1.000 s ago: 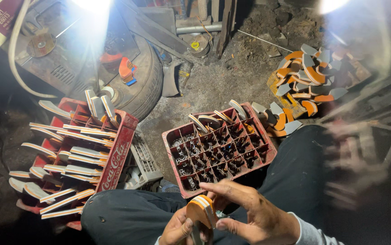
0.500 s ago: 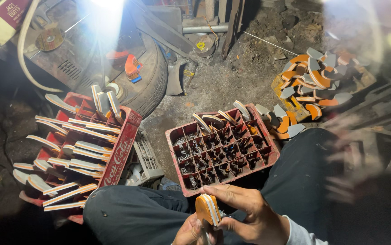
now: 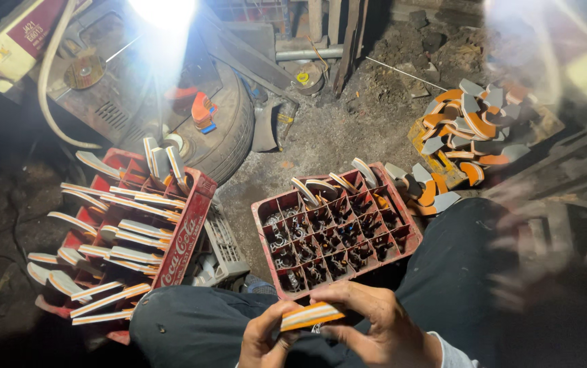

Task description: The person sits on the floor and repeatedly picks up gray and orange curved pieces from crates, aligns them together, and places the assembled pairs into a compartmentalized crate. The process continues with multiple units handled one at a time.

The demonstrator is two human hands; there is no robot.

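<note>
While the person sits low over the dirt floor (image 3: 348, 129), both hands meet at the lap: the left hand (image 3: 266, 337) and right hand (image 3: 375, 327) pinch an orange striped piece (image 3: 310, 316) between closed fingers. Ahead, a red compartment crate (image 3: 334, 232) holds dark small parts. Left, another red crate (image 3: 137, 232) bristles with similar strips beside a tyre (image 3: 232, 129).

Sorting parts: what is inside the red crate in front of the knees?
The red crate has dark small metal parts in its cells, too dim to identify. Curved striped pieces rest on its far rim, covering the cells beneath.
</note>
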